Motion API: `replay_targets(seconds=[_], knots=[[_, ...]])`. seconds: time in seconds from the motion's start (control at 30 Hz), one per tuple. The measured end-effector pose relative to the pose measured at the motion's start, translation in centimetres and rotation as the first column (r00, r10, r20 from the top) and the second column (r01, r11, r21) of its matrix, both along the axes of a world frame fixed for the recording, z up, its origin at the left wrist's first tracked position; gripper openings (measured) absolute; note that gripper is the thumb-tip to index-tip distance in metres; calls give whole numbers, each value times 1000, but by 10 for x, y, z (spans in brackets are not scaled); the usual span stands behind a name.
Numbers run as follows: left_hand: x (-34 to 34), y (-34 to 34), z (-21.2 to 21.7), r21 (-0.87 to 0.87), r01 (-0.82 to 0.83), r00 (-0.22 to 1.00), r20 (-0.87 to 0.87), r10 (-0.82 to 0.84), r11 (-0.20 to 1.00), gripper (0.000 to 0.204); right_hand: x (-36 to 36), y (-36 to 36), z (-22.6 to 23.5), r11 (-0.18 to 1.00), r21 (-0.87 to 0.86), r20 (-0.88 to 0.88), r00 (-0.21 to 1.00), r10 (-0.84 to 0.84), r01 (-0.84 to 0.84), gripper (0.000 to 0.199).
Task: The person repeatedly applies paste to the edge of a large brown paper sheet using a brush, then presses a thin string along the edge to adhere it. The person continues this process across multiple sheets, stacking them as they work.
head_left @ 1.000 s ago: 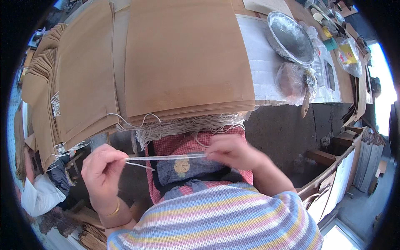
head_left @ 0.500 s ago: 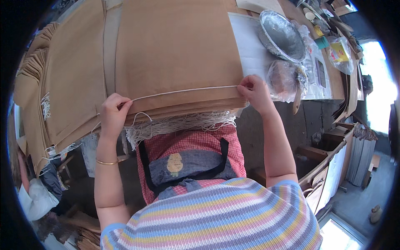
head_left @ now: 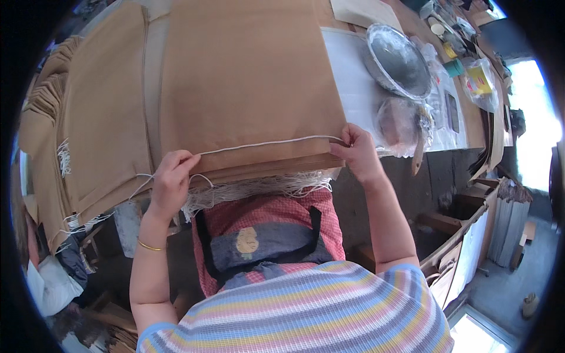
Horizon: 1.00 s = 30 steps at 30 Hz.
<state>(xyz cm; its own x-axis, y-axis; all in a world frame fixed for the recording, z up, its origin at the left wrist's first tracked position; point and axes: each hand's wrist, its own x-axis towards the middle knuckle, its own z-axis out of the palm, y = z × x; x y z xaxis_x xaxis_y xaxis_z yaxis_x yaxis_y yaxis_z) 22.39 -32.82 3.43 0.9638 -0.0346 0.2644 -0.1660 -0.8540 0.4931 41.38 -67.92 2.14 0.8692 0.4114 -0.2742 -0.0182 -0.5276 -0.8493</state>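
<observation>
A white cord (head_left: 271, 143) runs across the near edge of a stack of brown paper sheets (head_left: 247, 76). My left hand (head_left: 172, 176) pinches it at the left, and a loose tail hangs past that hand. At the right, my right hand (head_left: 360, 152) is closed on the cord's other end, with thumb and fingers at the top sheet's near corner. Whether the fingers also grip the paper is hard to tell. Below the stack's edge a bundle of white cords (head_left: 253, 188) lies over the red checked apron (head_left: 271, 215) on my lap.
Another brown paper stack (head_left: 109, 112) with cords at its near edge lies to the left. On the right are a metal basin (head_left: 399, 62), a plastic-wrapped lump (head_left: 397, 126), a brush (head_left: 419, 144) and a phone (head_left: 452, 112). A wooden box (head_left: 453, 223) stands lower right.
Both hands have come slightly nearer to me. The cord now sags lower along the near edge, and the top sheet's near right corner appears folded or lifted by my right hand.
</observation>
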Motion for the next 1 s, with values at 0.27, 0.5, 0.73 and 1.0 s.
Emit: replay_targets(seconds=[0.27,0.5,0.73,1.0], knots=[[9,-3,29,-93,13,992,-123,-24,996,36,-13,17,4,927,-187,710,607,357,-327,24],[23,16,8,-196,-323,913,-322,250,926,14,2,39,0,993,-94,377,920,106,-76,13],[32,-24,11,398,-478,762,-255,596,783,19,-13,52,-15,897,-385,755,634,169,219,35],[17,-70,17,347,-94,825,-498,268,933,103,-75,102,-6,854,-479,534,706,466,-201,79]])
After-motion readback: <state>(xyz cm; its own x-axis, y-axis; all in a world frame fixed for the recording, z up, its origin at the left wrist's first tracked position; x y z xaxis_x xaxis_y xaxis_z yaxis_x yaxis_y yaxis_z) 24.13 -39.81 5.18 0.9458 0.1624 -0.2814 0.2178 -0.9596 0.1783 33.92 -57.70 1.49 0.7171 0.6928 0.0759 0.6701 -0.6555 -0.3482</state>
